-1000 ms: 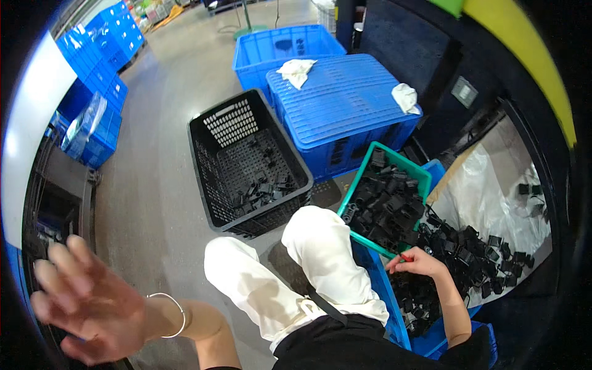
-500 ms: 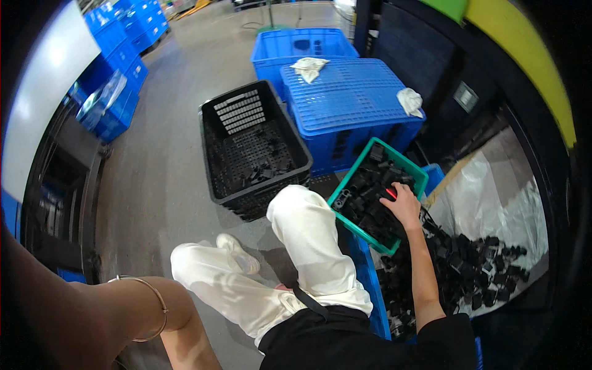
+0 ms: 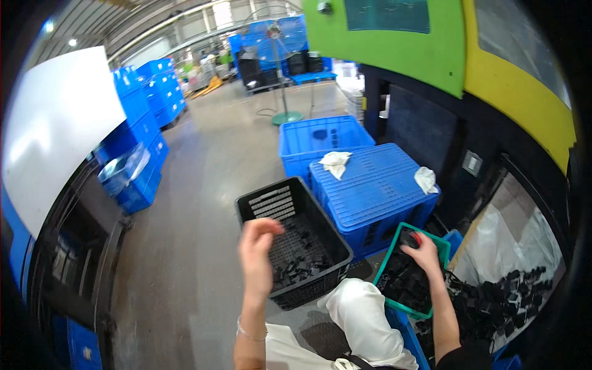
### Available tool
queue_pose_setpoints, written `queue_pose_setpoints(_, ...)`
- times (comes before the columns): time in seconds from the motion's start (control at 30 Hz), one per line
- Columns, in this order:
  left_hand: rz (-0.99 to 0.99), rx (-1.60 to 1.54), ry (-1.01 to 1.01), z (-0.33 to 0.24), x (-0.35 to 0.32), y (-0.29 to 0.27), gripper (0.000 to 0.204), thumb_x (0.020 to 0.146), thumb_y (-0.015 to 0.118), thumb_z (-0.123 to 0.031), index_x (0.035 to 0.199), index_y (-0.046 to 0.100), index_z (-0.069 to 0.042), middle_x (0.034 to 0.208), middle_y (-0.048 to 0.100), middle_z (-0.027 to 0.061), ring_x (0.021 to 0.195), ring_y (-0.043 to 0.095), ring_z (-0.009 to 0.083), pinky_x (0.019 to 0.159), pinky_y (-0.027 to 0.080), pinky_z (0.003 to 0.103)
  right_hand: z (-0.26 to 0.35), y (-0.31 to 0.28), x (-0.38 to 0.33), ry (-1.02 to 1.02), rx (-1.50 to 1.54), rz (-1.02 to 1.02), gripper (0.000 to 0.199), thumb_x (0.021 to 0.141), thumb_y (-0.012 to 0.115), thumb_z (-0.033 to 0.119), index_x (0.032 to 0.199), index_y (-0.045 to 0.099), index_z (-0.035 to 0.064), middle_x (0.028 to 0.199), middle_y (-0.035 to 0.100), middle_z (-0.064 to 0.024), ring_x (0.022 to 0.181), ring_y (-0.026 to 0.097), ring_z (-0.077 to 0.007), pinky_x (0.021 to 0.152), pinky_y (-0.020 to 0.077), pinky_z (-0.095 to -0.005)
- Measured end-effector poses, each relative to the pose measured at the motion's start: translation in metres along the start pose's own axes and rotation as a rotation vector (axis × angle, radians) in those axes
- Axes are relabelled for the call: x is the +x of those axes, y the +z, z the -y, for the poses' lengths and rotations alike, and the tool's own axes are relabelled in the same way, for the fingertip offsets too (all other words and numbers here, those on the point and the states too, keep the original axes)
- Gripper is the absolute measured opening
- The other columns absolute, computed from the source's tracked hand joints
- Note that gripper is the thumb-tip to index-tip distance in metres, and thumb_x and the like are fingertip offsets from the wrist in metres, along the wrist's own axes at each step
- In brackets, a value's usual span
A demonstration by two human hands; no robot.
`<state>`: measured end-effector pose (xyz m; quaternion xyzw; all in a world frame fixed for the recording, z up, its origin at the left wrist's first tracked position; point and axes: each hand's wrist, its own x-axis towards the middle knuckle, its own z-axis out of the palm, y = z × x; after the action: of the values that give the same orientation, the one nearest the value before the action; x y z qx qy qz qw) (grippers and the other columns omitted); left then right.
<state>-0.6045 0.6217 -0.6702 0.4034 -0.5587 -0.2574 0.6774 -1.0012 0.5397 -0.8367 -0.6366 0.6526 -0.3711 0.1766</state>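
My right hand [image 3: 425, 254] is closed on a small red-and-black item [image 3: 417, 238], its kind not clear. A dark piece at the fingertips may belong to it. The hand is above the far part of a green tray [image 3: 388, 259] filled with small black plastic parts [image 3: 404, 280]. My left hand [image 3: 256, 250] is raised in front of the near left side of a black slatted crate [image 3: 336, 271], with nothing visible in it. Motion smears its fingers. Scattered black parts [image 3: 302, 268] lie on the crate's bottom.
Beyond the crate stand a lidded blue bin [image 3: 376, 185] with white cloths [image 3: 336, 163] on top and an open blue bin [image 3: 324, 135]. Loose black parts [image 3: 493, 302] are heaped at right beside plastic sheeting [image 3: 496, 237]. A green-and-yellow machine [image 3: 394, 55] borders the right.
The view has tilted up toward the hall. My left hand has come up in front of the black crate. My right hand remains at the green tray, with the red-and-black item now above the parts.
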Motion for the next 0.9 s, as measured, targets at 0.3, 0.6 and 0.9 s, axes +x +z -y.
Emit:
queue_pose_setpoints(0.3, 0.215, 0.626, 0.102, 0.102, 0.009, 0.058, 0.077, 0.078, 0.070, -0.036, 0.141, 0.035, -0.009, 0.142, 0.031, 0.0186, 0.127, 0.032, 0.0407, 0.105, 0.030, 0.050, 0.220, 0.141, 0.045, 0.462, 1.488, 0.621, 0.032, 0.094, 0.054, 0.041, 0.105, 0.059, 0.0115, 0.076, 0.055, 0.0028, 0.043, 0.039, -0.0021, 0.037, 0.0269, -0.0183)
queue_pose_setpoints(0.6, -0.094, 0.048, -0.388, 0.150, 0.006, -0.019, 0.032, 0.085, 0.066, -0.016, 0.111, 0.059, 0.002, 0.098, 0.066, 0.0065, 0.086, 0.058, 0.0090, 0.076, 0.048, 0.026, 0.241, 0.170, 0.028, 0.112, 1.153, 0.816, 0.037, 0.097, 0.050, 0.041, 0.091, 0.059, 0.0056, 0.065, 0.052, 0.0032, 0.046, 0.037, -0.0020, 0.040, 0.0242, -0.0190)
queue_pose_setpoints(0.9, -0.014, 0.176, -0.369, 0.114, -0.012, -0.028, 0.026, 0.075, 0.069, -0.004, 0.099, 0.058, -0.001, 0.088, 0.064, 0.0037, 0.080, 0.057, 0.0086, 0.072, 0.048, 0.026, 0.244, 0.175, 0.001, -0.065, 1.121, 0.740, 0.018, 0.090, 0.061, 0.019, 0.088, 0.058, 0.0013, 0.066, 0.053, 0.0013, 0.060, 0.047, -0.0054, 0.056, 0.0382, -0.0218)
